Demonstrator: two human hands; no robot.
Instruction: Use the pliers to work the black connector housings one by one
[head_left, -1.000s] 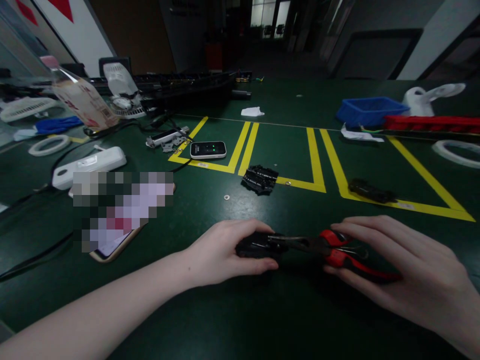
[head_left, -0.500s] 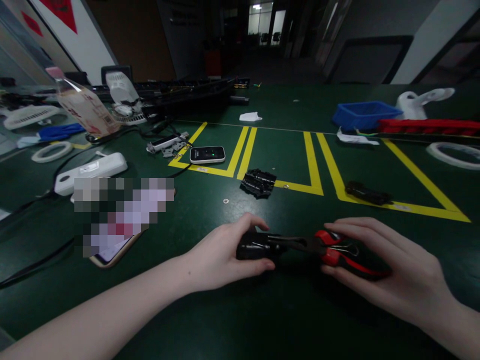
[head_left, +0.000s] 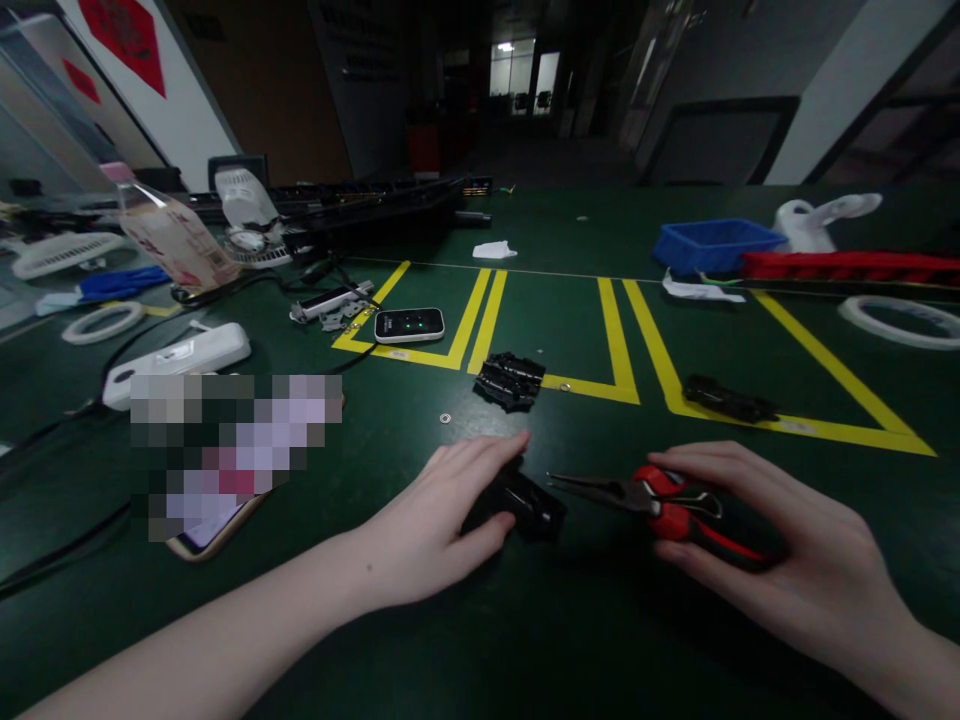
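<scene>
My left hand (head_left: 442, 525) is closed round a black plastic part (head_left: 531, 503), its fingers over the top and the thumb along the near side. Red-and-black needle-nose pliers (head_left: 664, 500) sit in the grip of my right hand (head_left: 772, 540), with the jaws pointing left. The tips of the jaws stand apart from the black part, just above and right of it. Whether the tips pinch something tiny is too small to tell. Beyond my left hand lie a small metal ring (head_left: 445, 418) and another black plastic piece (head_left: 510, 381). A further black part (head_left: 729, 398) rests on the yellow tape at right.
To the left are a phone (head_left: 225, 520), a white device (head_left: 180, 362) with cables and a bottle (head_left: 176, 230). A small black-and-white box (head_left: 409, 325) lies inside the taped area. At back right stand a blue bin (head_left: 716, 245), a red strip (head_left: 847, 268) and a tape roll (head_left: 904, 322).
The pliers' jaws have come away from the black part, and the two are now apart. My left hand has tilted the part, its right end lower. The view has shifted slightly.
</scene>
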